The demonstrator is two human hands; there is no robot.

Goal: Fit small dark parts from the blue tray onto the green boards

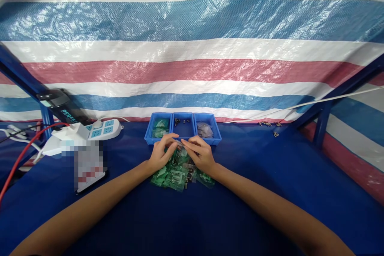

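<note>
My left hand [162,154] and my right hand [202,156] meet fingertip to fingertip over a pile of small plastic packets [175,177]. Their fingers are closed in pinches around a small greyish thing, mostly hidden, whose kind I cannot make out. Many packets look green, some clear, with small metal pieces among them. Just beyond the hands stand three joined blue bins. Green packets lie in the left bin [161,128], a few small dark parts in the middle bin [183,131], and clear packets in the right bin [205,130].
At the left are a white power strip [105,129] with plugs, a red cable [22,150], a black bottle [63,106] and a blurred flat object [90,166]. Several small metal parts [276,134] lie at the back right. A striped sheet [192,70] hangs behind.
</note>
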